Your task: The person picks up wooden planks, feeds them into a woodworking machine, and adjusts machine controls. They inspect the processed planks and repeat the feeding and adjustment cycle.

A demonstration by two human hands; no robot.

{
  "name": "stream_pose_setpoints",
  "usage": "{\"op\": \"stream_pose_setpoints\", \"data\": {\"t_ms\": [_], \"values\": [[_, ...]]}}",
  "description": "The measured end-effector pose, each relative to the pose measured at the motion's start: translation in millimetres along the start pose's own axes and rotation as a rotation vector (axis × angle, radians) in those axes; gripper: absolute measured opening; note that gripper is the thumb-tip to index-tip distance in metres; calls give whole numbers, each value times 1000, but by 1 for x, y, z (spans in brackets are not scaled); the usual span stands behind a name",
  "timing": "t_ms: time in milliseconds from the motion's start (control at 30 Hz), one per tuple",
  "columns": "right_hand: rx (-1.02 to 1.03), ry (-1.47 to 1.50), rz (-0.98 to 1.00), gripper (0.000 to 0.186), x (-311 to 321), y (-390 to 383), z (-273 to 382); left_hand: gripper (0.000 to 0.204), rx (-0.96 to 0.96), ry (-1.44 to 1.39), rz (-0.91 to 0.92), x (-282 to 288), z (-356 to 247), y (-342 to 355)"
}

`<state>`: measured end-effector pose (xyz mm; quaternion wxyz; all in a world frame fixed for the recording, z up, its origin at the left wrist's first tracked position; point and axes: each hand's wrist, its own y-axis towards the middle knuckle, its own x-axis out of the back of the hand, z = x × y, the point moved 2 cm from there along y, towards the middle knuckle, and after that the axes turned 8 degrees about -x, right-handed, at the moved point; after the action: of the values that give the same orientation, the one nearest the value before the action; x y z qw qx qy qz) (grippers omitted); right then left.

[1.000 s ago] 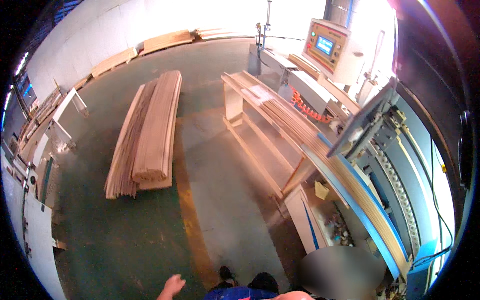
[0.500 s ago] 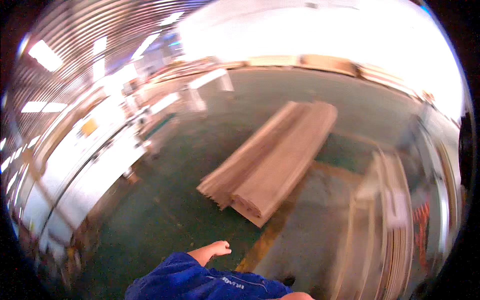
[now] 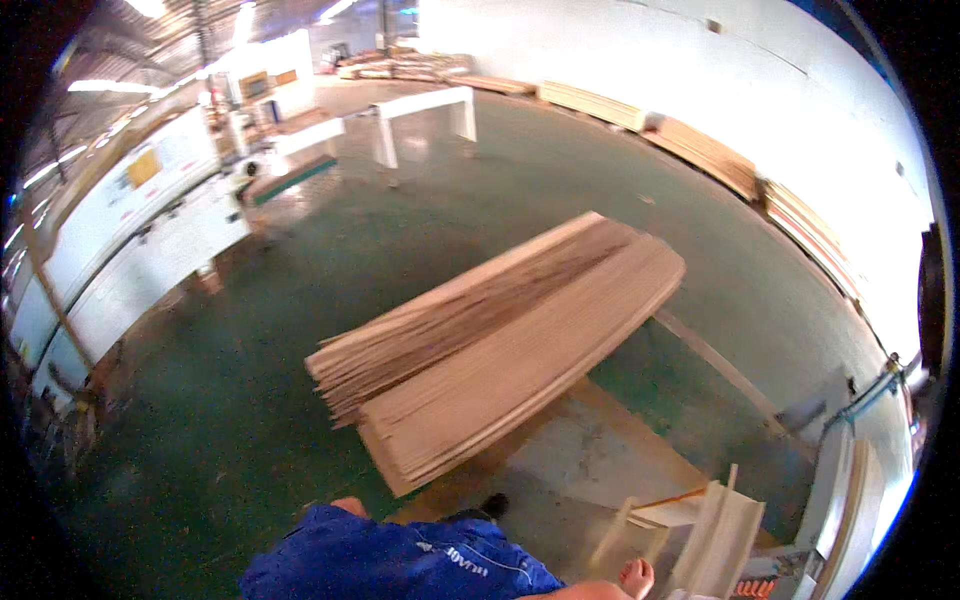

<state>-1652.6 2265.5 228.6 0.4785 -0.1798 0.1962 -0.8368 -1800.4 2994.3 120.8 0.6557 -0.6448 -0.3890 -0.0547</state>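
A wide stack of long brown wooden boards [image 3: 520, 335] lies slantwise on the floor in front of me, its near ends uneven. At the lower edge, my right hand [image 3: 637, 577] has its fingers curled in, with no held thing visible. It is nearest to the pale wooden boards [image 3: 715, 535] standing at the lower right; contact cannot be made out. Of my left arm, only a small patch of skin [image 3: 349, 506] shows beside the blue shirt [image 3: 400, 560]; its fingers are hidden.
Long white machinery [image 3: 140, 250] runs along the left. White frame-like stands [image 3: 425, 105] stand farther back. Several low stacks of pale boards [image 3: 700, 155] lie along the white wall. A grey metal frame [image 3: 832, 480] is at the right. My dark shoe [image 3: 495, 505] shows on the floor.
My view has shifted, and the board stack now lies lower and more crosswise. My left hand has swung back mostly out of sight. My right hand has come into view at lower right.
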Motion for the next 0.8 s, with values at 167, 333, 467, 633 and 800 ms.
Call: {"op": "stream_pose_setpoints", "data": {"t_ms": [167, 333, 467, 633, 800], "values": [[162, -370, -143, 22, -79, 61, 150, 48, -165, -167, -390, 256, -241, 167], [70, -163, -145, 31, -101, 199, 227, 43, -588, -388, -496, 475, -539, 235], [84, -144, -128, 36, -151, 351, 315, 39, -695, -112, -517, 598, -665, 313], [104, -251, -234, 34, -164, 512, 480, 33, -570, 146, -65, 598, -675, 430], [241, -343, -168, 36, -152, 679, 628, 29, -451, 236, 40, 611, -826, 509]]}}
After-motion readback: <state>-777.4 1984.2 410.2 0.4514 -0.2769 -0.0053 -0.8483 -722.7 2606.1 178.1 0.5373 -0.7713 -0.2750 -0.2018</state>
